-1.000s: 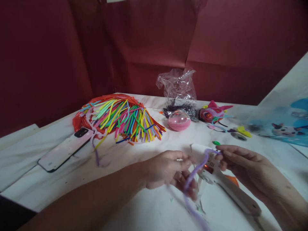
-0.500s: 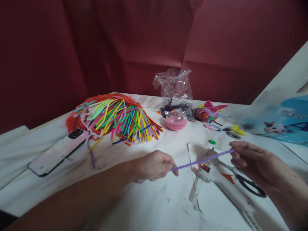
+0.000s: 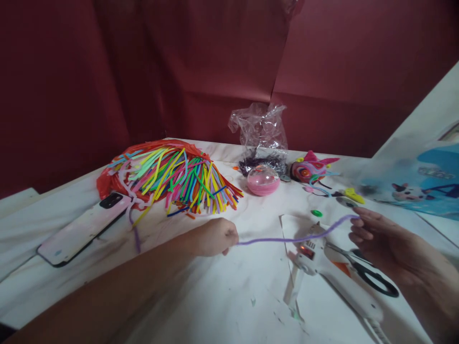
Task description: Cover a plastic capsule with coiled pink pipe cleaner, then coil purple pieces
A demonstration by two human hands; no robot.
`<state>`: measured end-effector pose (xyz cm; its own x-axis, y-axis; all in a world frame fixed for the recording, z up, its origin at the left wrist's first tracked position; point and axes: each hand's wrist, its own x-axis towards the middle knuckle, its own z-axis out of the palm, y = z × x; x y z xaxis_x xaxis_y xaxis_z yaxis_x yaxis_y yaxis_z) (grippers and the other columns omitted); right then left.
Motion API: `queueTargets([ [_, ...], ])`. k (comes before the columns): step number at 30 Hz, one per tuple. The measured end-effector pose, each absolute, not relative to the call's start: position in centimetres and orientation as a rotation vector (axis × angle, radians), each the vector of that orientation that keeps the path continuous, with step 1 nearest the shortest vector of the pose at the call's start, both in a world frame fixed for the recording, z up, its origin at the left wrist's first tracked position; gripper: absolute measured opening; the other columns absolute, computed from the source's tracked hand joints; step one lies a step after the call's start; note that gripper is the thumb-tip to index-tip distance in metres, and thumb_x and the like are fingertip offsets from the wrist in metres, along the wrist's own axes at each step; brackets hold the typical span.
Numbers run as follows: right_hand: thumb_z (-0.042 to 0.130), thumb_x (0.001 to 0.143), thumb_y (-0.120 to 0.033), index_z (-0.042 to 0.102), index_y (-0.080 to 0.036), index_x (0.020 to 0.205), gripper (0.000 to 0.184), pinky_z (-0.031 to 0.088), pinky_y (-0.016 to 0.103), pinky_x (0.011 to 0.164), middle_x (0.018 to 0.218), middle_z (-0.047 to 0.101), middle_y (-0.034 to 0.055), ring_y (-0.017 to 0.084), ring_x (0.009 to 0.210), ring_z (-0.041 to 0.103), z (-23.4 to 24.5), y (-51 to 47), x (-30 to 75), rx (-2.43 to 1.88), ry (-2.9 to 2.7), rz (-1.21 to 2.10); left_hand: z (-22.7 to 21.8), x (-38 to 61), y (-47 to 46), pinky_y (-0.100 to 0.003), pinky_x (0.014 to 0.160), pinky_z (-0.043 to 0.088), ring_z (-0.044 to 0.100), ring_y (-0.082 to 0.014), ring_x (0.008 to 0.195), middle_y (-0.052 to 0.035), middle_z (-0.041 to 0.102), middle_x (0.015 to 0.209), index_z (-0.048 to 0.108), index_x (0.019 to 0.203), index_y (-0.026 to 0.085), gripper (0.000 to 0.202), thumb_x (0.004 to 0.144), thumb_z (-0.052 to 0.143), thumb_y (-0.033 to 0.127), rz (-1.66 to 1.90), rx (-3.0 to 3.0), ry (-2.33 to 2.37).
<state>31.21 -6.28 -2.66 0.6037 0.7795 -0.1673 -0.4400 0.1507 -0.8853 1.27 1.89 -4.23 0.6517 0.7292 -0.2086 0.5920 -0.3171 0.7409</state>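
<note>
A purple pipe cleaner (image 3: 283, 239) stretches between my two hands above the table, sagging a little and bending upward at its right end. My left hand (image 3: 217, 237) is closed around its left end. At the other end, my right hand (image 3: 380, 234) pinches the tip between thumb and fingers. Beneath the pipe cleaner lies a white glue gun (image 3: 344, 286) with a lit orange switch. Black-handled scissors (image 3: 373, 277) rest beside it, close to my right hand, and are partly covered by the glue gun.
Many coloured pipe cleaners (image 3: 193, 179) spill from a red bag at the back left, near a phone (image 3: 86, 229). Behind are a pink-and-clear ball (image 3: 263, 180), a clear plastic bag (image 3: 261, 129) and a pink pipe-cleaner figure (image 3: 310, 167). A blue package (image 3: 423, 177) stands right.
My left hand has slid left along the pipe cleaner to its end, so a longer stretch shows. My right hand has shifted slightly right and up. The pipe cleaner now curves.
</note>
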Motion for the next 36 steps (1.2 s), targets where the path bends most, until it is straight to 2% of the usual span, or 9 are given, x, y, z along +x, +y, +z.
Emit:
queueTargets([
  [5, 0.054, 0.044, 0.004, 0.063, -0.013, 0.063, 0.028, 0.047, 0.010, 0.040, 0.067, 0.054, 0.0009, 0.003, 0.043, 0.048, -1.2, -6.7, 30.9, -1.028, -0.236, 0.783, -2.8, 1.9, 4.1, -0.030, 0.074, 0.040, 0.058, -0.0208, 0.086, -0.0070, 0.064, 0.089, 0.063, 0.093, 0.017, 0.022, 0.080, 0.046, 0.020, 0.492, 2.328, 1.288],
  [8, 0.052, 0.047, 0.005, 0.066, -0.016, 0.072, 0.035, 0.056, 0.017, 0.053, 0.088, 0.061, 0.0029, 0.009, 0.065, 0.062, -0.6, -6.9, 31.0, -1.013, -0.218, 0.721, -2.8, 2.3, 5.8, -0.033, 0.080, 0.041, 0.058, -0.0231, 0.094, -0.0075, 0.062, 0.100, 0.064, 0.096, 0.020, 0.021, 0.079, 0.052, 0.018, 0.492, 2.448, 1.348],
  [11, 0.059, 0.051, -0.006, 0.066, -0.024, 0.080, 0.035, 0.059, 0.031, 0.065, 0.102, 0.062, 0.0007, 0.023, 0.092, 0.063, -0.9, -6.7, 31.7, -1.001, -0.389, 0.720, -3.6, 2.8, 7.1, -0.037, 0.082, 0.046, 0.058, -0.0205, 0.094, -0.0077, 0.059, 0.107, 0.060, 0.102, 0.018, 0.021, 0.083, 0.054, 0.026, 0.444, 2.505, 1.381],
  [14, 0.066, 0.048, -0.020, 0.065, -0.028, 0.092, 0.045, 0.056, 0.035, 0.067, 0.101, 0.065, 0.0030, 0.027, 0.099, 0.060, -2.0, -6.3, 32.7, -1.146, -0.552, 0.766, -4.5, 3.1, 7.8, -0.040, 0.081, 0.049, 0.057, -0.0192, 0.096, -0.0084, 0.055, 0.115, 0.053, 0.113, 0.017, 0.031, 0.087, 0.050, 0.032, 0.476, 2.528, 1.376],
  [17, 0.070, 0.048, -0.020, 0.064, -0.026, 0.096, 0.049, 0.051, 0.037, 0.083, 0.106, 0.063, 0.0049, 0.027, 0.107, 0.056, -3.0, -5.9, 33.3, -1.303, -0.536, 0.700, -4.9, 2.9, 8.1, -0.040, 0.081, 0.049, 0.058, -0.0186, 0.094, -0.0077, 0.058, 0.110, 0.057, 0.107, 0.016, 0.026, 0.086, 0.051, 0.031, 0.649, 2.503, 1.386],
  [21, 0.069, 0.058, -0.019, 0.064, -0.025, 0.090, 0.034, 0.032, 0.045, 0.104, 0.122, 0.057, 0.0037, 0.026, 0.119, 0.047, -3.7, -5.8, 32.8, -1.412, -0.573, 0.554, -4.3, 1.7, 8.4, -0.033, 0.087, 0.044, 0.058, -0.0183, 0.091, -0.0081, 0.062, 0.097, 0.069, 0.091, 0.016, 0.022, 0.084, 0.049, 0.022, 1.093, 2.354, 1.426],
  [28, 0.067, 0.063, -0.021, 0.065, -0.022, 0.092, 0.029, 0.036, 0.045, 0.101, 0.123, 0.057, 0.0061, 0.028, 0.115, 0.051, -3.9, -5.9, 31.4, -1.482, -0.665, 0.569, -1.4, -1.1, 9.9, -0.028, 0.078, 0.046, 0.061, -0.0174, 0.083, -0.0046, 0.067, 0.086, 0.070, 0.093, 0.016, 0.026, 0.080, 0.052, 0.029, 1.690, 1.913, 1.319],
  [32, 0.066, 0.066, -0.022, 0.064, -0.020, 0.093, 0.027, 0.040, 0.039, 0.096, 0.122, 0.058, 0.0086, 0.027, 0.113, 0.052, -3.8, -6.0, 31.1, -1.500, -0.665, 0.601, 0.1, -1.9, 10.5, -0.023, 0.058, 0.047, 0.061, -0.0135, 0.065, -0.0038, 0.069, 0.075, 0.068, 0.097, 0.015, 0.028, 0.081, 0.051, 0.031, 1.799, 1.679, 1.202],
  [36, 0.066, 0.069, -0.024, 0.065, -0.019, 0.089, 0.021, 0.045, 0.030, 0.088, 0.120, 0.059, 0.0096, 0.025, 0.111, 0.054, -3.7, -6.0, 30.9, -1.509, -0.676, 0.656, 1.6, -2.1, 10.0, -0.020, 0.052, 0.045, 0.059, -0.0094, 0.057, -0.0026, 0.068, 0.071, 0.068, 0.088, 0.016, 0.021, 0.081, 0.051, 0.025, 1.883, 1.547, 1.081],
])
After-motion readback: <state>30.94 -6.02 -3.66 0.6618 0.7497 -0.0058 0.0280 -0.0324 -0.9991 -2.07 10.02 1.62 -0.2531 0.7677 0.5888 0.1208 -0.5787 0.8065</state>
